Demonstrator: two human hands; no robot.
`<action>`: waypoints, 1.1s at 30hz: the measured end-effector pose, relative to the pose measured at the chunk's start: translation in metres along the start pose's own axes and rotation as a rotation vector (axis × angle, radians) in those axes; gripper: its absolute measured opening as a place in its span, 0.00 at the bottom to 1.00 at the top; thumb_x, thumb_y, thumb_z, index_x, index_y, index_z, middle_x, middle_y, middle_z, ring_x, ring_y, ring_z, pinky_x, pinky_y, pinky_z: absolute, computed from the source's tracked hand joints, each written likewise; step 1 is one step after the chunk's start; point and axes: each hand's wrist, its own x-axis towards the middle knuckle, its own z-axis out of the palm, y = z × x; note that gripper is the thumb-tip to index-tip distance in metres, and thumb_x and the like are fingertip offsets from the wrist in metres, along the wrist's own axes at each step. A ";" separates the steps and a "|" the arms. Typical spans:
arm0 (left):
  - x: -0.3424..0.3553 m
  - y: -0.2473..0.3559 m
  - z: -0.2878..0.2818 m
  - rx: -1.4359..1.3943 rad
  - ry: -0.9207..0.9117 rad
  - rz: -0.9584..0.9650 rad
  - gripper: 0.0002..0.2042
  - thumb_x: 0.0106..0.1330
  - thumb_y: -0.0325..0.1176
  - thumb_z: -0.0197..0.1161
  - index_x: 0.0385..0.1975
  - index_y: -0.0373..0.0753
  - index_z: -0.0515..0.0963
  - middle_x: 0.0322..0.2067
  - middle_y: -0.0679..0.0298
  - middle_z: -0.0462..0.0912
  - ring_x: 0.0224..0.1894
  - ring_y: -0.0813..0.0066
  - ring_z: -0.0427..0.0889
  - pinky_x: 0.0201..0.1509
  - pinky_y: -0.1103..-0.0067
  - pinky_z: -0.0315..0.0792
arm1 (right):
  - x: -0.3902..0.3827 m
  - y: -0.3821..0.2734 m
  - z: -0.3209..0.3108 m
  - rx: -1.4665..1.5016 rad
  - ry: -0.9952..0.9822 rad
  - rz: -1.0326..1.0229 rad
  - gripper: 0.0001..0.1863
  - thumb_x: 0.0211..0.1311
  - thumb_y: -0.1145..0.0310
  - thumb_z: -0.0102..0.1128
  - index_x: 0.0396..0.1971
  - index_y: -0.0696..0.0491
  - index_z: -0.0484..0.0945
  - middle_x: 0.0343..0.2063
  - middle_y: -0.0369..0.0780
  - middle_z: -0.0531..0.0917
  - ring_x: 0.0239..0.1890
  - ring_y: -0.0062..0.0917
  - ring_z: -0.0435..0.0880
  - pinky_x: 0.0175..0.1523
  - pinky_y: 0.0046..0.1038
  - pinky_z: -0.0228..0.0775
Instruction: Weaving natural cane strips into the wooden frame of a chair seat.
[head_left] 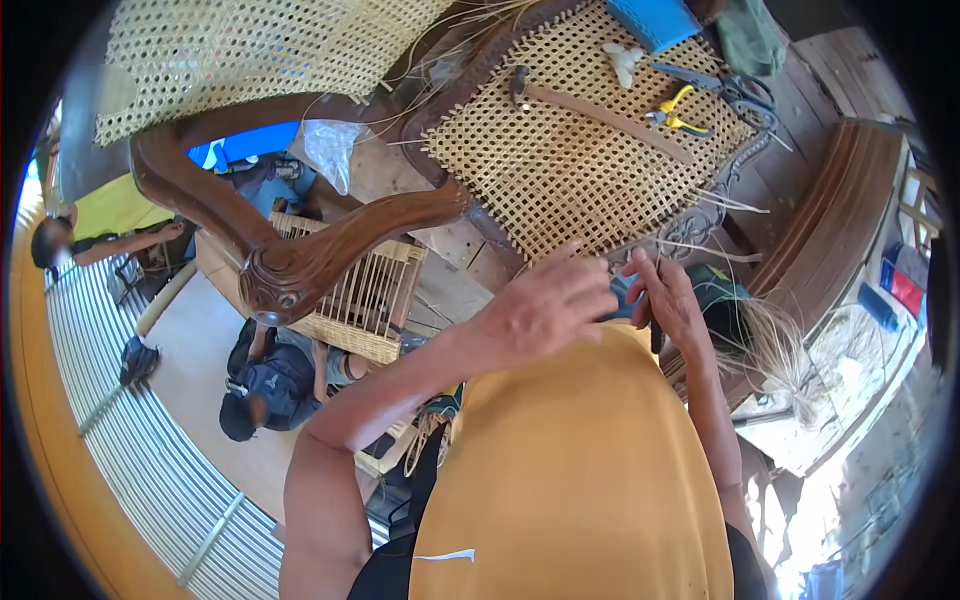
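Note:
A dark carved wooden chair with a woven cane seat (560,190) is in front of me. At its near edge my left hand (545,305) hovers with bent fingers, slightly blurred; anything between them is hidden. Close beside it, my right hand (668,298) has its fingers curled together near the carved frame. A narrow dark piece (656,337) shows below that hand; its kind cannot be made out. Loose cane strands (712,250) stick out from the seat edge by the right hand. On the cane lie a hammer (600,118), yellow-handled pliers (680,112) and dark-handled scissors (750,98).
A curved chair arm (370,235) reaches toward my left forearm; a cane backrest (250,50) rises beyond. A blue box (655,22) sits at the seat's far edge. Cane fibres (790,350) hang at right by a wooden bench (830,220). Several people (275,385) are at left.

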 end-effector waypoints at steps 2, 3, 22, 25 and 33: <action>0.007 -0.026 0.011 0.096 0.199 -0.170 0.21 0.56 0.35 0.66 0.50 0.40 0.74 0.53 0.57 0.71 0.58 0.64 0.70 0.68 0.65 0.57 | -0.006 0.005 -0.003 -0.109 0.034 0.025 0.24 0.70 0.48 0.45 0.36 0.58 0.75 0.18 0.36 0.75 0.13 0.17 0.72 0.19 0.20 0.63; 0.017 -0.046 0.017 0.247 0.267 -0.221 0.24 0.56 0.34 0.66 0.53 0.39 0.71 0.52 0.56 0.72 0.56 0.60 0.70 0.65 0.68 0.60 | -0.005 0.012 -0.004 -0.224 0.083 -0.059 0.26 0.70 0.47 0.43 0.37 0.58 0.75 0.19 0.36 0.74 0.14 0.18 0.72 0.20 0.21 0.64; 0.046 -0.092 -0.026 -0.371 0.098 -0.347 0.08 0.64 0.33 0.58 0.35 0.36 0.79 0.34 0.58 0.78 0.39 0.61 0.77 0.46 0.72 0.71 | 0.016 0.024 0.044 -0.450 0.236 -0.396 0.17 0.67 0.60 0.47 0.45 0.54 0.79 0.28 0.49 0.82 0.29 0.37 0.81 0.37 0.34 0.71; 0.043 -0.113 -0.024 0.046 0.159 -0.309 0.07 0.61 0.34 0.61 0.34 0.38 0.79 0.34 0.59 0.75 0.42 0.60 0.74 0.49 0.69 0.69 | 0.025 0.002 0.058 -0.354 0.203 -0.484 0.15 0.66 0.62 0.50 0.44 0.55 0.79 0.27 0.50 0.82 0.29 0.41 0.82 0.36 0.37 0.72; 0.037 -0.119 -0.020 -0.023 0.016 -0.397 0.06 0.65 0.33 0.58 0.30 0.38 0.77 0.33 0.64 0.77 0.40 0.71 0.75 0.48 0.74 0.69 | 0.027 0.021 0.050 -0.469 0.230 -0.478 0.16 0.65 0.62 0.51 0.46 0.54 0.78 0.28 0.51 0.81 0.31 0.46 0.82 0.37 0.39 0.73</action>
